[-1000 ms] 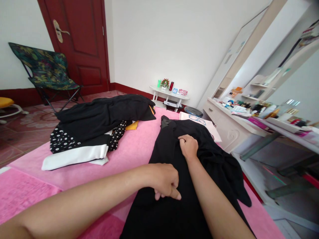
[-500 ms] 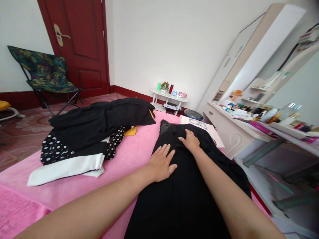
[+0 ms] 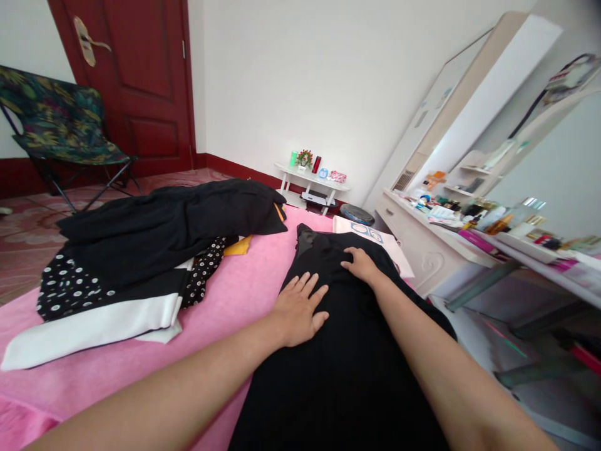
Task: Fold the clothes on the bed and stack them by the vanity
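Observation:
A long black dress [image 3: 347, 369] with a sheer patch near its far end lies spread on the pink bedcover [image 3: 251, 275]. My left hand [image 3: 300, 310] rests flat on the dress's left side, fingers spread. Farther up, on the right, my right hand [image 3: 362, 265] touches the same cloth; its fingers are slightly bent, with a gap between thumb and forefinger. Neither hand grips the fabric visibly. To the left lies a pile of clothes: a black garment [image 3: 178, 219] on top, and under it dotted black-and-white cloth [image 3: 68, 285] and a white piece [image 3: 94, 329].
A pink bag or cloth [image 3: 399, 254] with a printed pattern lies past the dress. On the right stands a white dressing table [image 3: 417, 241] crowded with bottles. A low white table [image 3: 310, 174], a folding chair [image 3: 61, 134] and a red door [image 3: 136, 81] are farther off.
My right hand has shifted slightly across the cloth, and its fingers are drawn closer together. My left hand stays flat on the dress. The view has turned a little to the right.

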Motion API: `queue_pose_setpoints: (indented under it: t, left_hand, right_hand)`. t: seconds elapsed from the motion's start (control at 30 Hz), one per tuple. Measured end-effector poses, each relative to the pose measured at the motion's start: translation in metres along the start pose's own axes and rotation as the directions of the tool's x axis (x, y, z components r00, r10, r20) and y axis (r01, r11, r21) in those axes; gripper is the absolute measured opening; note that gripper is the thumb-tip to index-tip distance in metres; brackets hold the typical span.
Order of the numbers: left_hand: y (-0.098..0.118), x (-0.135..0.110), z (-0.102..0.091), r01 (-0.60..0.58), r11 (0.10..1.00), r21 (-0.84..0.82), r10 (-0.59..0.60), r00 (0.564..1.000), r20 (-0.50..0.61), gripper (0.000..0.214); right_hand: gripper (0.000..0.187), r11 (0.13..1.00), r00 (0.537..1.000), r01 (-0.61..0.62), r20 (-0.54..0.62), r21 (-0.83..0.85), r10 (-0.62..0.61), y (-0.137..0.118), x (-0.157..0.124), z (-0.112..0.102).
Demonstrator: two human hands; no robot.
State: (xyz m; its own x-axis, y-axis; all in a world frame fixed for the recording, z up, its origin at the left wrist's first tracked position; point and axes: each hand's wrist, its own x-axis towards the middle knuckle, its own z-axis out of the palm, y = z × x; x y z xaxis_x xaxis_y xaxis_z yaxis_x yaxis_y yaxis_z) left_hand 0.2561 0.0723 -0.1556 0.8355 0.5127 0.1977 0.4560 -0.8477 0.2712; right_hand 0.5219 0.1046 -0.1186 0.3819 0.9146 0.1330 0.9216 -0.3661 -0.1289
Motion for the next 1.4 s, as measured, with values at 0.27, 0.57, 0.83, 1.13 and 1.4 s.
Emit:
queue_pose_setpoints:
  t: [0.27,0.57,0.83,1.13,1.4]
  left_hand:
    - [0.001,-0.001,0.005,0.006,1.000,0.004,-0.006,1.000,-0.027,0.061]
    - [0.000,-0.003,0.006,0.001,1.000,0.024,0.000,0.999,-0.044,0.061]
    - [0.002,-0.003,0.002,0.004,1.000,0.029,-0.004,1.000,-0.025,0.061]
    - [0.002,-0.002,0.003,0.008,1.000,0.029,-0.007,0.999,-0.033,0.060]
    - [0.002,-0.003,0.001,0.003,1.000,0.027,-0.002,1.000,-0.027,0.061]
  right_hand:
    - [0.081,0.980,1.000,0.008,-0.013,-0.201,-0.011,0.019,-0.110,-0.029]
    - [0.020,0.928,0.957,-0.158,-0.180,0.337,0.229,0.086,-0.118,-0.079]
    - [0.034,0.652,0.978,-0.129,-0.011,0.747,0.206,0.077,-0.148,-0.112]
    - [0.050,0.942,0.927,-0.335,0.178,0.003,0.329,0.093,-0.138,-0.067]
    - [0.020,0.883,0.947,-0.318,-0.078,-0.346,0.310,0.072,-0.119,-0.079]
